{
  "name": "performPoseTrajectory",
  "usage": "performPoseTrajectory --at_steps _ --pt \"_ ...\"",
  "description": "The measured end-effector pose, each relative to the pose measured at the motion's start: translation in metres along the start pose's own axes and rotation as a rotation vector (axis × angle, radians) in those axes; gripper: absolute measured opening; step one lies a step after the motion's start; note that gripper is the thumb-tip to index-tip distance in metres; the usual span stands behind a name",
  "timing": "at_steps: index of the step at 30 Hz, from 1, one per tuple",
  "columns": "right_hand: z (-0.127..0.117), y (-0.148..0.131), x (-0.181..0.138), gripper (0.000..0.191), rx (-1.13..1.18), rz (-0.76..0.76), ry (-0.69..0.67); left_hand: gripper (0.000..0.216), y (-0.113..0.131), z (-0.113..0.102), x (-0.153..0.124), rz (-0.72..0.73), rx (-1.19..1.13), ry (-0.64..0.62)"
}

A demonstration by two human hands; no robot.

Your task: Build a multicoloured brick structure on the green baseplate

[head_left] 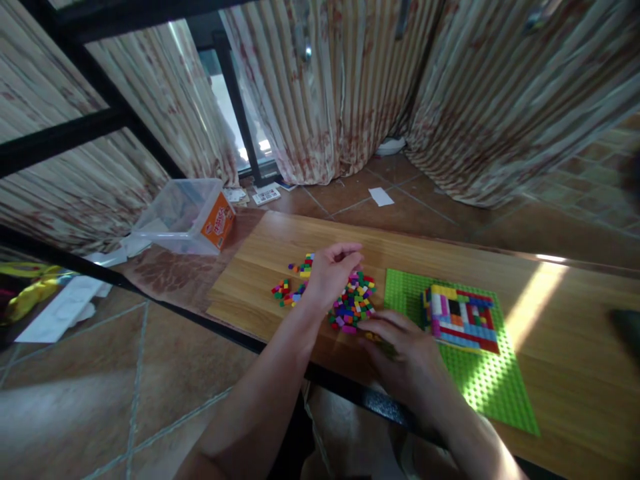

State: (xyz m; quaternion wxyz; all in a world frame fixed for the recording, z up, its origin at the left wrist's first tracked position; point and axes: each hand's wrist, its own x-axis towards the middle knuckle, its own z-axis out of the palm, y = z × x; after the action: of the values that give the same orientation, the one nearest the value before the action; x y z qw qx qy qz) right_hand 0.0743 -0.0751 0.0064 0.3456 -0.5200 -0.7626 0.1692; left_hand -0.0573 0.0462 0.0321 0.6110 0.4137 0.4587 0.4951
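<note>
1. Wooden desk (575, 373) crossed the frame's middle; tiled floor (150, 373) and curtains (325, 87) lay behind.
2. Left hand (330, 275), fingers curled together, hovered over bricks (353, 303) at centre.
3. Right hand (403, 357), grip unclear, touched the green baseplate (495, 393).

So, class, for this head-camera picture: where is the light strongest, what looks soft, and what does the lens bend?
In the head view: the window gap is blown out white; a sun patch brightens the table beside the green baseplate; the lens bows the table's edge; the left hand and bricks look soft.
</note>
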Motion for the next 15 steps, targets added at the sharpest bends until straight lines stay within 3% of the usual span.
performPoseTrajectory --at_steps 5,15 --pt "0.021 -0.002 -0.007 0.021 -0.160 -0.003 -0.011 0.013 0.001 0.001 -0.002 -0.025 0.010 -0.011" --pt "0.033 -0.006 0.002 0.017 -0.321 -0.010 0.010 0.015 -0.004 0.005 -0.002 -0.038 0.046 -0.020"
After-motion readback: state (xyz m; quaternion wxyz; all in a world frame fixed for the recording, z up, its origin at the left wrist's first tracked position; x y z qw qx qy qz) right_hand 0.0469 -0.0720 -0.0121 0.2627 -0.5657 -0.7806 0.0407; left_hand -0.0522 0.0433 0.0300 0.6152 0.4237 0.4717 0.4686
